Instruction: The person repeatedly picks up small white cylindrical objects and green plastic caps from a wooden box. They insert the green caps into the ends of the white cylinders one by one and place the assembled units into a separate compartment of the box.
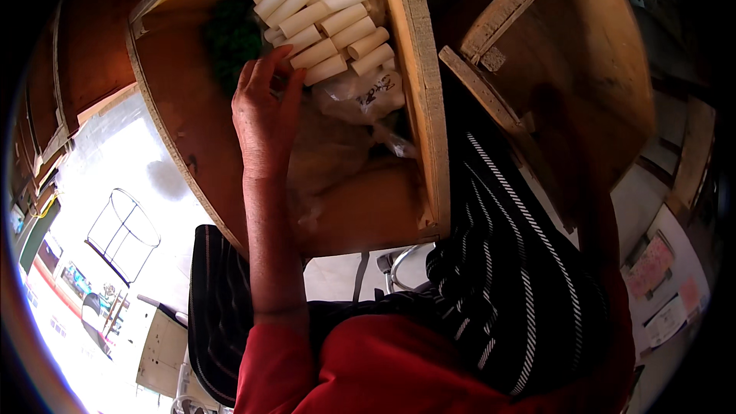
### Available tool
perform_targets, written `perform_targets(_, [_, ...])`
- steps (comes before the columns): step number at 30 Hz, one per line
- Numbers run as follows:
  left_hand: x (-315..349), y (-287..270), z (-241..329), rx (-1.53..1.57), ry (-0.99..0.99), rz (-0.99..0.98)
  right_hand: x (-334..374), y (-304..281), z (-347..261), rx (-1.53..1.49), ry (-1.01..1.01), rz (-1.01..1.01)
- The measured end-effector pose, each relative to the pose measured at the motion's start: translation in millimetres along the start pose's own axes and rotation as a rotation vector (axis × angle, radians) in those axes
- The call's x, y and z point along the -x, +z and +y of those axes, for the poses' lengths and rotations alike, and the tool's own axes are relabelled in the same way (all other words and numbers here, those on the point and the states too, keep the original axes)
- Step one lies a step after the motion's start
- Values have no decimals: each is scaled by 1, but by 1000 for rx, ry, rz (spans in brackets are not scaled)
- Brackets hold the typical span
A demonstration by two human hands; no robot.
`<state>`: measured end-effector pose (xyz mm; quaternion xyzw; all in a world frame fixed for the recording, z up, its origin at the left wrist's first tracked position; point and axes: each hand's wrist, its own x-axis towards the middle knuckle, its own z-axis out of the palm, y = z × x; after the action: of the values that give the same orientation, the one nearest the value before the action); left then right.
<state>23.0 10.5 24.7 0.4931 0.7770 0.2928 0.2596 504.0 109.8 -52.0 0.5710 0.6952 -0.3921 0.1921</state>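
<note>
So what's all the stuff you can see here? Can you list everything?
tubes: at least fifteen, cream, piled in the wooden box
wooden box: one, brown, top middle
plastic bag: at least one, clear, below the tubes
green thing: one, blurry, left of the tubes
other wooden box: one, brown, upper right
wire frame: one, black, left
papers: at least two, white and pinkish, far right
far-left things: too small to tell
trousers: black, white stripes, below
shirt: red, bottom
left hand: one, at the tubes
right hand: one, shadowed, by the other wooden box
</note>
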Motion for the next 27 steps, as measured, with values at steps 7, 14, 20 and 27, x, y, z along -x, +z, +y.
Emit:
perform_targets(7, [3,-3,4,32,-44,23,-10,42,-2,267,-27,-86])
perform_targets(14, [3,1,8,48,54,87,-1,34,-6,268,90,66])
perform_targets(20, [10,-7,49,181,-10,27,-3,-19,10,-248,-136,526])
perform_targets(27, [24,-10,93,378,247,-122,84,-85,-214,-953,-342,494])
